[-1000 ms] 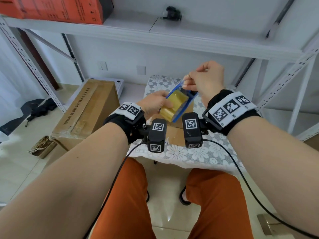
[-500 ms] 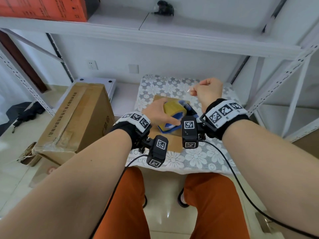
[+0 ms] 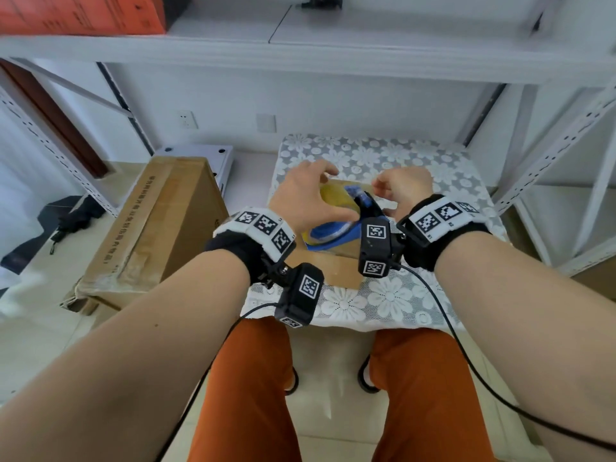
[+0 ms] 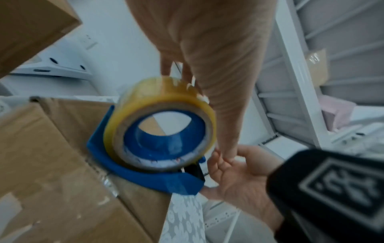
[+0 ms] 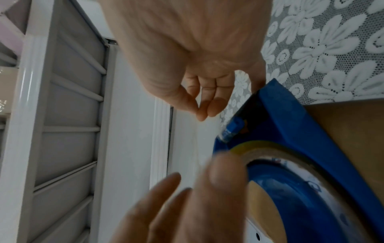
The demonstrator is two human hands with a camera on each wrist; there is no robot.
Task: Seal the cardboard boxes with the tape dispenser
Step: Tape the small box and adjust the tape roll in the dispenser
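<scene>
A blue tape dispenser with a yellowish tape roll lies on a small cardboard box on the lace-covered table. My left hand arches over the roll, fingertips at its far side. The thumb lies against its near face. Just right of the dispenser's front end, my right hand pinches thumb against fingers. A faint clear strip of tape seems to run down from that pinch. The wrist views are blurred around the left fingers.
A large taped cardboard box stands on the floor left of the table, with a white device behind it. White metal shelf posts rise at the right. An orange box sits on the shelf overhead. My knees are under the table's front edge.
Both hands have come down from chest height. The dispenser now lies on the small box, and my right hand has lowered with its pinch from above the roll to beside it.
</scene>
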